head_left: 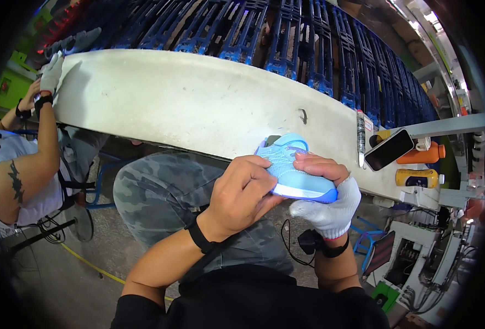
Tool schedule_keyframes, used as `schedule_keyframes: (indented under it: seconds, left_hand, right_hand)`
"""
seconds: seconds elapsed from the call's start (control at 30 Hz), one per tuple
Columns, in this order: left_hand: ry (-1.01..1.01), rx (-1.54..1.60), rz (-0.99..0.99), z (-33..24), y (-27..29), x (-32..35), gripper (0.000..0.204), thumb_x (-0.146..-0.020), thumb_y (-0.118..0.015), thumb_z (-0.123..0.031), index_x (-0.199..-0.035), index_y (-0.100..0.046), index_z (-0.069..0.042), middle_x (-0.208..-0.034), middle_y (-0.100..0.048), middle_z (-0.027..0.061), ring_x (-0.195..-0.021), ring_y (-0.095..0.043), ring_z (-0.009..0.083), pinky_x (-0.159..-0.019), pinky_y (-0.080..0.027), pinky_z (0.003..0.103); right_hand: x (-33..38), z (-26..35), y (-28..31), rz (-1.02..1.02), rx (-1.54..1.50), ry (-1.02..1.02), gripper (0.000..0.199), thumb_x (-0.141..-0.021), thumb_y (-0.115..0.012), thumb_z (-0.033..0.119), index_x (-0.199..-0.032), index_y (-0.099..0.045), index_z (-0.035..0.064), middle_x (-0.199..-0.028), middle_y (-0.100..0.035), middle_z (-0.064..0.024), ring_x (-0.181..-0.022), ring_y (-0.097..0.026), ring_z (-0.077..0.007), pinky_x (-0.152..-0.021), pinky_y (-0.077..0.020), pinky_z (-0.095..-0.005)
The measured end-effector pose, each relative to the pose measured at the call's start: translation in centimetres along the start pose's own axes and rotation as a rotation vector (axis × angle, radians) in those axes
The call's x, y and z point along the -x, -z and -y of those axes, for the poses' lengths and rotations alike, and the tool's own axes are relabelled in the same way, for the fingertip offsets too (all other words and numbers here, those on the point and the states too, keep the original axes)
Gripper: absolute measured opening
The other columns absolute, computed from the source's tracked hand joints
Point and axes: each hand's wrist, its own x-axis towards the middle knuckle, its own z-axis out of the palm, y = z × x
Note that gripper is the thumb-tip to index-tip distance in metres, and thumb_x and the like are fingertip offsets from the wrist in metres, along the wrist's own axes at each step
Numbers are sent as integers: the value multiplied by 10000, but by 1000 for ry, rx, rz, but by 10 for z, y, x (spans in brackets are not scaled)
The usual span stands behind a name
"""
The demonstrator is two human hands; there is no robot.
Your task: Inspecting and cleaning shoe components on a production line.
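Observation:
A light blue sneaker [303, 178] with a white and blue sole is held up over the table's near edge, toe pointing right. My left hand [237, 192], bare with a black band at the wrist, is closed on its near left side, fingers bent against the upper. My right hand [330, 205] wears a white glove that leaves some fingertips bare. It grips the toe end, with bare fingers over the top and the gloved part around the sole. The left fingertips are partly hidden, and any small thing between them cannot be made out.
The long white table [160, 93] curves across, with blue racks [286, 44] behind it. A small dark curved piece [303, 115] lies on top. At right are a pen-like tool [360, 137], phone [389, 149], orange bottle [423, 154] and yellow bottle [418, 178]. A co-worker [28, 175] sits left.

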Motion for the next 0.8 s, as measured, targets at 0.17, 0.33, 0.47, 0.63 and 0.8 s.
schedule_keyframes:
  seconds: [0.17,0.33,0.47,0.63,0.8]
  left_hand:
    - [26,42,32,-8,4,-9,437,-637,-948,-51,-923,-617,-63,-900,-646,105,-945,-703,340,-740,-580,399]
    - [47,72,150,7,9,-20,411,-656,-941,-133,-921,-628,-103,-909,-632,65,-910,-664,304,-711,-560,385]
    - [101,41,319,18,22,-25,447,-671,-961,-260,-950,-649,-102,-970,-672,58,-978,-664,287,-783,-556,371]
    - [88,-245,456,38,52,-13,519,-863,-797,-75,-1364,-664,-71,-1377,-679,142,-1249,-666,372,-1035,-569,455]
    - [-115,-114,376,27,103,-58,721,-747,-950,-163,-1389,-653,-26,-1348,-717,197,-1242,-704,406,-1067,-574,467]
  right_hand:
    - [-9,-12,10,49,-147,16,730,-619,-1072,333,-1164,-686,38,-1172,-788,-181,-1184,-745,-350,-1110,-520,-521]
    - [-21,-18,22,172,-95,126,661,-644,-1070,294,-1138,-696,62,-1123,-807,-151,-1136,-764,-340,-1074,-541,-512]
    - [-26,-18,17,184,-44,192,557,-715,-1038,230,-1126,-696,73,-1095,-813,-134,-1094,-774,-332,-1039,-556,-505]
    - [-6,-29,9,-77,-219,145,455,-889,-915,323,-1137,-657,42,-1101,-783,-170,-1077,-751,-363,-1032,-554,-536]
    - [-23,-57,-33,-501,-848,-384,483,-1109,-587,469,-1232,-647,7,-1216,-736,-182,-1121,-697,-318,-1045,-546,-494]
